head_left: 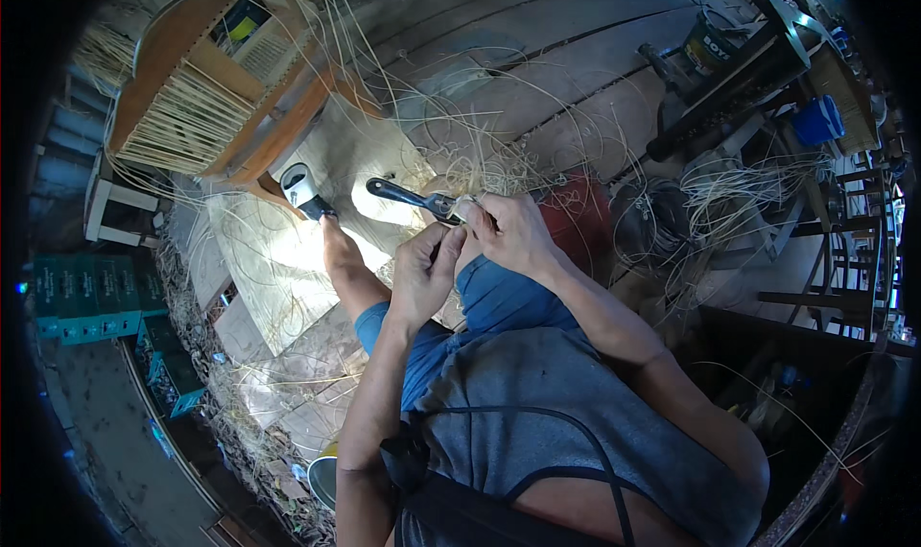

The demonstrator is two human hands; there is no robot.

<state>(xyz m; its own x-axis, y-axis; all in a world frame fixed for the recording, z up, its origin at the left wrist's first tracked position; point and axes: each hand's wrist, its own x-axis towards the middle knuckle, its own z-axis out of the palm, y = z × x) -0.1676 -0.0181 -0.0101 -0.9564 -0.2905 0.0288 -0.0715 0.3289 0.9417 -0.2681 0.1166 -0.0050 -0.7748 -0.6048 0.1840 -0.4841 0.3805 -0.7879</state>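
Observation:
Both of my hands meet above my right knee. My left hand [425, 271] is closed in a pinch, its fingertips close to the right hand's. My right hand [513, 228] is also closed, with something pale around a finger or thumb. Between the hands and the floor shows a tool with a dark handle [395, 194], holed at its end; its metal head runs in beside my right fingers. What the fingers pinch is too small to make out. Thin pale cane strands [552, 101] loop just beyond the hands, over curly shavings [489, 168].
A wooden chair frame [182, 106] strung with cane strands stands at the far left. Under my foot lies a pale flat sheet [259, 269]. Coiled strands [739, 197], a blue container [818, 120] and a dark tub [710, 43] are on the right; green crates [91, 293] on the left.

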